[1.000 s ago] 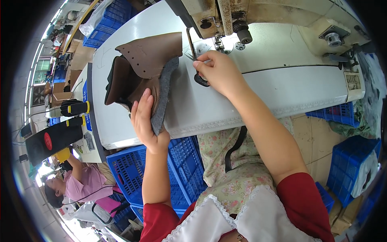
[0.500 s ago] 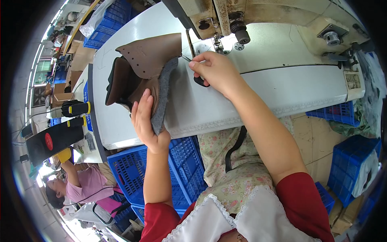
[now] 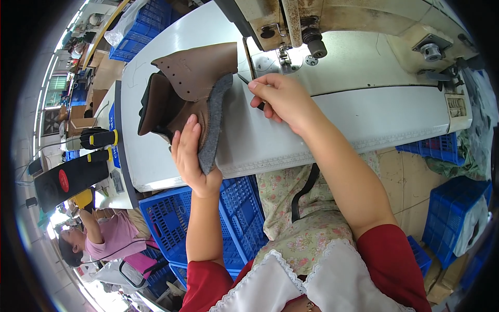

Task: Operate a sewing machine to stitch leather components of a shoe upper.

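A brown leather boot upper (image 3: 195, 78) with a grey felt lining edge lies on the white sewing table (image 3: 332, 125), left of the sewing machine's needle. My left hand (image 3: 189, 156) grips the near grey edge of the upper, thumb under, fingers on top. My right hand (image 3: 278, 96) rests on the table beside the upper's right edge, fingers pinched on a small dark tool whose tip points toward the leather.
The beige sewing machine head (image 3: 291, 23) stands above the hands. A blue plastic crate (image 3: 208, 223) sits under the table at my knees, more blue crates (image 3: 455, 218) at right. Another person in pink (image 3: 104, 242) sits lower left near a black machine (image 3: 67, 174).
My right hand has drawn back a little from the needle area toward the upper's right edge. The left hand keeps its grip on the upper.
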A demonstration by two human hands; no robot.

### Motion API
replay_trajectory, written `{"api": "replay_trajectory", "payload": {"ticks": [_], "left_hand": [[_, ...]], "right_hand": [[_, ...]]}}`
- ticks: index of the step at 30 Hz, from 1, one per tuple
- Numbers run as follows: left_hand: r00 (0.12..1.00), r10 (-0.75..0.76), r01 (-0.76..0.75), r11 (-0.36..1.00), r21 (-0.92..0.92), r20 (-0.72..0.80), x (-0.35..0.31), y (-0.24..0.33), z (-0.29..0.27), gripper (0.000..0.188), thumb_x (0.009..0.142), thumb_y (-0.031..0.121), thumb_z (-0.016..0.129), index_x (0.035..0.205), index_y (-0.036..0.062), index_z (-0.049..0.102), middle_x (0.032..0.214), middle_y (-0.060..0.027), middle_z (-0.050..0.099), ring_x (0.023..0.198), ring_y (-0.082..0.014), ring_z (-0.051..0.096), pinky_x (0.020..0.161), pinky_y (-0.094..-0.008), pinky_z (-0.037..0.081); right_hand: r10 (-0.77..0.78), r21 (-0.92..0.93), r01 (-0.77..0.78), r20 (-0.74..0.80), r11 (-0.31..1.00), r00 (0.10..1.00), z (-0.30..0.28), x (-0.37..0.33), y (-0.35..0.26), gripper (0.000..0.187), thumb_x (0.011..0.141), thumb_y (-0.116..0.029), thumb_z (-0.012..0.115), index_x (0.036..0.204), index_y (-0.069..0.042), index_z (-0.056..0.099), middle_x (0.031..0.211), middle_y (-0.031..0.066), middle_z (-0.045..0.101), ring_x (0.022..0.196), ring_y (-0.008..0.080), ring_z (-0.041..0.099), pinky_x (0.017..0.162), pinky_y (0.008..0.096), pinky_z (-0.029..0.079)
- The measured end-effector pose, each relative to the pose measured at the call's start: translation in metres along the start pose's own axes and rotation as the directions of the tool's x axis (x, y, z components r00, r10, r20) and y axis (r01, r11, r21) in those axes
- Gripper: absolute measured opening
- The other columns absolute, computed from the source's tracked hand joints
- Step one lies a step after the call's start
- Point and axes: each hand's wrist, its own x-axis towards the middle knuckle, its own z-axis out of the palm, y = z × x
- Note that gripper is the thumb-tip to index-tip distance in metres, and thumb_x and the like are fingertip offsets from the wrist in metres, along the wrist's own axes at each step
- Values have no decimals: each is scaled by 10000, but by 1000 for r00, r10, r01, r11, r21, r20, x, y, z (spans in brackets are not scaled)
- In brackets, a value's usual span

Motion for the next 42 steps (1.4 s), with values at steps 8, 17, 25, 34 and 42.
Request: {"api": "replay_trajectory", "payload": {"ticks": [8,17,25,34,42], "left_hand": [[1000,2,-2,1000,-3,9,0,0,0,349,946,166,474,1216,-27,578,1245,-190,621,1191,-311,569,1104,-429,284],[1000,15,-15,1000,17,13,0,1,0,360,926,160,487,1218,-31,577,1244,-197,619,1197,-314,569,1101,-431,289],[1000,28,-28,999,24,14,-1,0,0,360,937,173,481,1222,-28,574,1251,-195,615,1202,-316,567,1099,-437,292],[1000,16,-16,1000,9,-6,-3,0,-2,372,973,203,441,1236,-35,555,1251,-203,613,1202,-325,564,1102,-451,284],[999,23,-23,1000,-11,-42,-3,-2,0,384,1010,224,380,1245,-29,548,1248,-209,613,1200,-336,563,1105,-461,279]], "right_hand": [[-18,154,21,-23,988,1000,5,9,5,325,939,-296,595,1093,-10,590,800,39,617,536,62,514,432,201,386],[-70,57,73,-56,996,996,9,6,2,326,909,-253,646,1146,-35,594,820,40,643,570,64,495,504,208,393],[-113,36,114,-26,993,993,12,11,7,261,911,-221,647,1110,-52,629,774,14,658,582,62,494,543,207,403],[-219,-78,209,-153,975,964,12,11,16,305,871,-230,667,1104,-37,625,779,85,686,662,171,626,603,325,480],[-639,-826,261,-147,499,755,8,15,13,291,820,-202,694,1093,-118,639,830,89,674,762,264,661,661,368,502]]}}
